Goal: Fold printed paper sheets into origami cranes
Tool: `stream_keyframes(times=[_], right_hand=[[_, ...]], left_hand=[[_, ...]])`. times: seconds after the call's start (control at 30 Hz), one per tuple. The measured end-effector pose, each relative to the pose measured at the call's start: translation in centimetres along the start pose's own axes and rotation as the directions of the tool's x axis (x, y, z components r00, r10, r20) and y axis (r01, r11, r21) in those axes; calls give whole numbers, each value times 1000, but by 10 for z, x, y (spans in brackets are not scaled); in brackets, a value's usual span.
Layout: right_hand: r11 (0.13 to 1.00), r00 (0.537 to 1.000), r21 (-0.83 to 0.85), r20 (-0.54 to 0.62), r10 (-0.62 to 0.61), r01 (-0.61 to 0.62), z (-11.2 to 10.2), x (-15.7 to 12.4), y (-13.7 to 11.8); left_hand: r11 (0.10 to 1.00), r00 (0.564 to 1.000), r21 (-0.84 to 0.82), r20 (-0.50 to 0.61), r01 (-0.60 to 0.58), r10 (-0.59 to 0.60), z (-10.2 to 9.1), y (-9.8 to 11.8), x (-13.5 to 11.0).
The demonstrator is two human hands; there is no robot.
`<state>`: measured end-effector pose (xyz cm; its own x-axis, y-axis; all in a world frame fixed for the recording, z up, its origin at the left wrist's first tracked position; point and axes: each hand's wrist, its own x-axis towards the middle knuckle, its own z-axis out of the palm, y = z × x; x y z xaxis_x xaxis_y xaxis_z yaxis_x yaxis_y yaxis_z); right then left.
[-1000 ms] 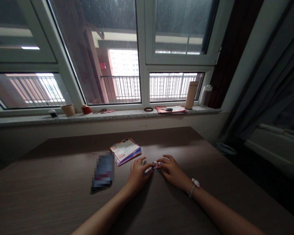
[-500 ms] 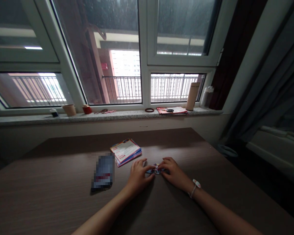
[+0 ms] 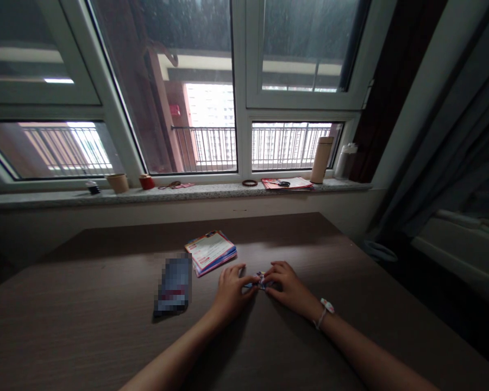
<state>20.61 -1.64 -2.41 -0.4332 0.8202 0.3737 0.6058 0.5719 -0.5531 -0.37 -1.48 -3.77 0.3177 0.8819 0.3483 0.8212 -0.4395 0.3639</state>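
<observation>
Between my two hands is a small folded piece of patterned paper (image 3: 261, 281), blue, white and purple, just above or on the brown table (image 3: 106, 293). My left hand (image 3: 233, 288) pinches its left side between thumb and forefinger. From the other side my right hand (image 3: 287, 286), with a pale bracelet (image 3: 327, 306) at the wrist, grips it the same way. Fingertips cover much of the paper, so its exact shape is hidden. Beyond my left hand lies a stack of printed sheets (image 3: 212, 251) with coloured edges.
Left of the stack lies a dark, pixelated object (image 3: 173, 287). Along the stone windowsill (image 3: 215, 191) stand a paper cup (image 3: 117, 183), a red spool-like item (image 3: 146, 182), a tan bottle (image 3: 321, 159) and a clear bottle (image 3: 345, 161). Scissors (image 3: 284, 183) rest on red-edged papers (image 3: 297, 184).
The view has shifted very slightly. Both hands keep their pinch on the folded paper, with only small movement at the fingertips. Nothing else has moved.
</observation>
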Motion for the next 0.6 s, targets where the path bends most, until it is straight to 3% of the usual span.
stream_keyframes(times=[0.6], right_hand=[[992,998,-112,-18,54,-55,4,-1,-8]], left_hand=[[998,996,22,71,55,-56,-9,5,2]])
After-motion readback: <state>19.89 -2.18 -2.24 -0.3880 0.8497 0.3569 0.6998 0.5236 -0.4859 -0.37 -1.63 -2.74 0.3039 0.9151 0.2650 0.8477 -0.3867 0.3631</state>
